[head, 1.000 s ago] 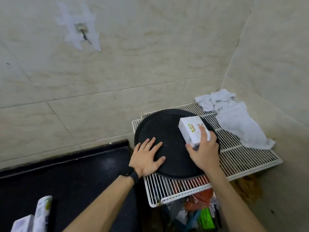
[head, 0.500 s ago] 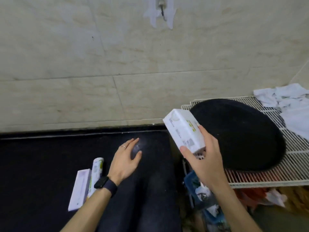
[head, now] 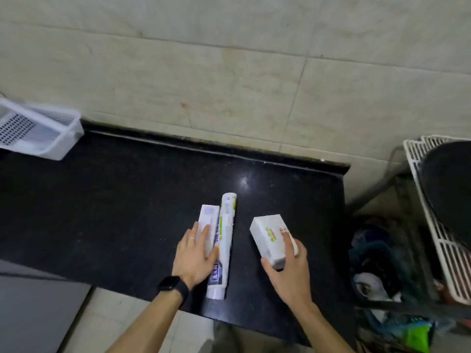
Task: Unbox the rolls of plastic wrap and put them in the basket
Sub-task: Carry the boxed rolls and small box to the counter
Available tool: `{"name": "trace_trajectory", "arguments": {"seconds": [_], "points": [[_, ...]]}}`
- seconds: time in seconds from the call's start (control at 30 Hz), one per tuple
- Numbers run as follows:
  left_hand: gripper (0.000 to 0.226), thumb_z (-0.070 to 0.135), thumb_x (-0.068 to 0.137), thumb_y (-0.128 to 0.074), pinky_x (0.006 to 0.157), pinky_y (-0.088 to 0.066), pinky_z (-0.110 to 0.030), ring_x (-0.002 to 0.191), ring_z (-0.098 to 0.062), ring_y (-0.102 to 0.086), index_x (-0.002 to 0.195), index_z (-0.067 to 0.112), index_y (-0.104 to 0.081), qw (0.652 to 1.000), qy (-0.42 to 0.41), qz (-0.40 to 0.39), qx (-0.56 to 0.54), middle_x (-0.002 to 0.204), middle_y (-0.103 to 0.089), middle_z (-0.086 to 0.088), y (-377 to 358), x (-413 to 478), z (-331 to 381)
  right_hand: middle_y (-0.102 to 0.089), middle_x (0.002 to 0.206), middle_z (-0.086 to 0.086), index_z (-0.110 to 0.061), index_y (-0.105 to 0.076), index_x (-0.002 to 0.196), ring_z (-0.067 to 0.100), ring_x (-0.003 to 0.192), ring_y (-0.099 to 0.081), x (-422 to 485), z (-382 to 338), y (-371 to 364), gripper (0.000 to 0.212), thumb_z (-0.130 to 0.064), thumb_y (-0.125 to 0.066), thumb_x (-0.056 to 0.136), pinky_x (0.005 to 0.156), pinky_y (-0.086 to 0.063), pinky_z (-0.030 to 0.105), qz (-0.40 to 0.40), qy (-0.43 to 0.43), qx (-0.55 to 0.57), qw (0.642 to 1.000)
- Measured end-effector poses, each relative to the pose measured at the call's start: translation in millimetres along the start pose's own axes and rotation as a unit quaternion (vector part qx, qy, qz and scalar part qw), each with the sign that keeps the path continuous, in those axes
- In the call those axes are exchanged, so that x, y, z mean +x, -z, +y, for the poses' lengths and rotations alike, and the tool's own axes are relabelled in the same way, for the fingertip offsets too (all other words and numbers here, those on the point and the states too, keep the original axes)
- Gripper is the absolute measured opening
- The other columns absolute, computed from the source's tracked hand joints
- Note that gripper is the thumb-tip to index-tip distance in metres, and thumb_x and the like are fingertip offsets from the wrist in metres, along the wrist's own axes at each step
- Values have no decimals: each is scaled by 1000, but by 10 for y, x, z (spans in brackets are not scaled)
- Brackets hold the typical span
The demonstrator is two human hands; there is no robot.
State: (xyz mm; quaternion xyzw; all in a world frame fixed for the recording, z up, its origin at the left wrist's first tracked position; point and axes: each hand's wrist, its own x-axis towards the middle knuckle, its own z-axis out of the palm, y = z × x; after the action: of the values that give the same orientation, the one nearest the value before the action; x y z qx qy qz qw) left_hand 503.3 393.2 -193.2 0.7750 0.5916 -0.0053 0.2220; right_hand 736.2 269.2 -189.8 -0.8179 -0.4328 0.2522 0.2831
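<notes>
While the right hand (head: 288, 266) grips a short white box (head: 269, 238) (thumb at its near left corner, index finger laid along its top), the box sits low over the black counter (head: 114, 200); contact with the surface cannot be told.

The left hand (head: 195, 256) lies flat, fingers straight, on the near part of a long white box (head: 207, 217) that lies on the counter. Ring (head: 191, 238) on one finger, dark watch (head: 173, 289) on the wrist.

A roll of plastic wrap (head: 226, 238), unboxed, lies just right of the long box, side by side and touching it. Its far end points toward the tiled wall (head: 229, 85). The left thumb side rests against the roll.

The two hands are apart, with the roll between them.

The white basket (head: 63, 138) stands at the far left of the counter against the wall, well apart from the boxes and the roll — its contents cannot be made out.

Far right, off the counter: a white wire rack (head: 433, 225) carrying a dark round pan (head: 448, 189). Bags (head: 377, 276) and clutter lie below the rack, blurred.
</notes>
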Motion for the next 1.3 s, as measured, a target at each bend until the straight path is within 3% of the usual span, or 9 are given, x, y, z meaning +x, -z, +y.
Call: {"name": "trace_trajectory", "arguments": {"seconds": [0.13,0.3,0.43,0.57,0.63,0.77,0.97,1.13,1.3], "points": [[70,56,98,-33,121,-17,-48,152,-25,-5,157,34,-3,998,-42,-40,14,166,5,4,-69,137,-171,-18,155,3,-43,-7,158,31,124,-41,-3,-49,-355,101,-45,-75,82,96,-50,44,26,-15,-55,998],[67,50,101,-29,119,-21,-46,151,-23,-11,157,33,5,996,-68,-63,-11,164,15,8,-126,164,-225,-8,162,4,-51,2,156,37,135,-35,-96,13,-534,101,-49,-70,85,100,-49,53,8,-52,-114,992],[69,44,101,-38,115,-31,-42,144,-28,-28,158,31,-2,992,-68,-63,-84,164,14,10,-141,147,-218,-3,165,5,-48,5,156,39,145,-22,-102,-13,-525,99,-59,-63,86,114,-34,55,3,-57,-164,985],[67,48,92,-53,94,-51,-45,125,-29,-49,150,42,-19,988,-16,-41,-151,162,8,19,-117,187,-188,2,167,10,-37,-5,160,38,152,-2,-99,-160,-452,94,-72,-49,85,121,-13,57,0,-54,-241,969],[67,46,87,-62,87,-53,-42,117,-33,-58,144,44,-26,984,16,-36,-174,163,2,9,-109,249,-187,-10,166,11,-31,-22,158,36,151,-8,-111,-294,-423,84,-64,-53,87,121,-17,55,34,-8,-231,972],[80,37,83,-64,92,-47,-43,122,-34,-54,149,38,-17,975,80,-37,-204,154,-33,-8,-39,241,-254,-44,145,3,-22,-41,145,21,135,-35,-125,-653,-552,66,-50,-59,88,107,-46,44,36,92,-144,985],[82,37,83,-62,90,-48,-46,119,-36,-54,149,37,-13,968,164,-6,-192,151,-35,-9,134,-108,-616,-40,145,10,-9,-18,156,30,125,-46,-25,-1076,-1036,98,-69,-53,87,89,-49,42,-145,-15,-161,976],[83,45,83,-61,86,-46,-46,114,-36,-57,149,39,-11,955,236,4,-180,149,-36,-7,131,-388,-891,-32,147,15,2,4,155,33,128,-44,31,-1201,-1296,107,-55,-59,90,85,-52,45,-161,-74,-231,957],[82,43,80,-59,77,-47,-38,109,-32,-58,146,43,-8,947,238,17,-214,147,-36,-7,80,-524,-933,-37,141,20,0,-12,150,40,121,-51,67,-1122,-1299,94,-42,-67,86,89,-50,46,-175,-123,-178,960]]}}
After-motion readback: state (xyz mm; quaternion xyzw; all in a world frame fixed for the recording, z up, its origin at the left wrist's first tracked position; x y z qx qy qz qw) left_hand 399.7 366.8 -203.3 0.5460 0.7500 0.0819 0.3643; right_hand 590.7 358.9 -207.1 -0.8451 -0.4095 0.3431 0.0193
